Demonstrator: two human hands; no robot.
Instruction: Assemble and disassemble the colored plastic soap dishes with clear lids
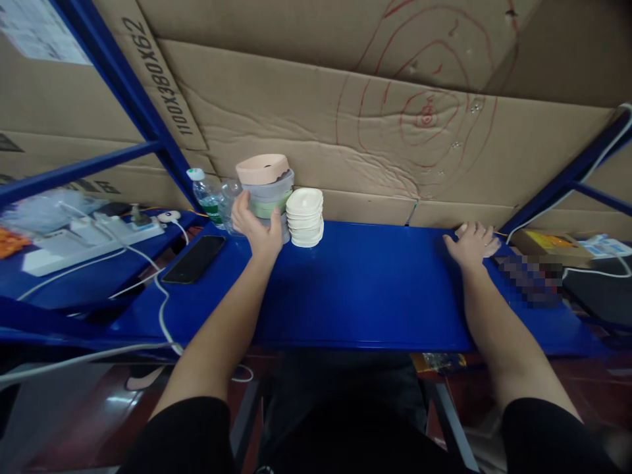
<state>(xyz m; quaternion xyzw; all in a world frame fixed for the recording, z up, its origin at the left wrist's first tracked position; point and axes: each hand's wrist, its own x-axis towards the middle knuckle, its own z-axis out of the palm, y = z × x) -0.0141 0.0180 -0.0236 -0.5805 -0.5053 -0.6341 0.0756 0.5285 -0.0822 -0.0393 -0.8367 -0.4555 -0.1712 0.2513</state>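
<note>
My left hand point(257, 229) is curved round the front left of a stack of coloured containers, its thumb against the green container point(270, 205) and its fingers along the left side. A pink container point(263, 169) tops the stack, above a greyish-purple one point(271, 189); the lower part is partly hidden behind my hand. Just right of it stands a pile of cream-white square pieces point(305, 217), several high. Over at the right end of the blue table point(365, 289), my right hand point(473, 245) lies with fingers spread, holding nothing.
A black phone point(194, 259) lies left of my left forearm. Behind it stand a clear bottle point(207, 197) and other clear plastic. White cables cross the left side near a power strip point(93, 243). Cardboard point(296, 99) backs the table; a cardboard box point(555, 247) is at right.
</note>
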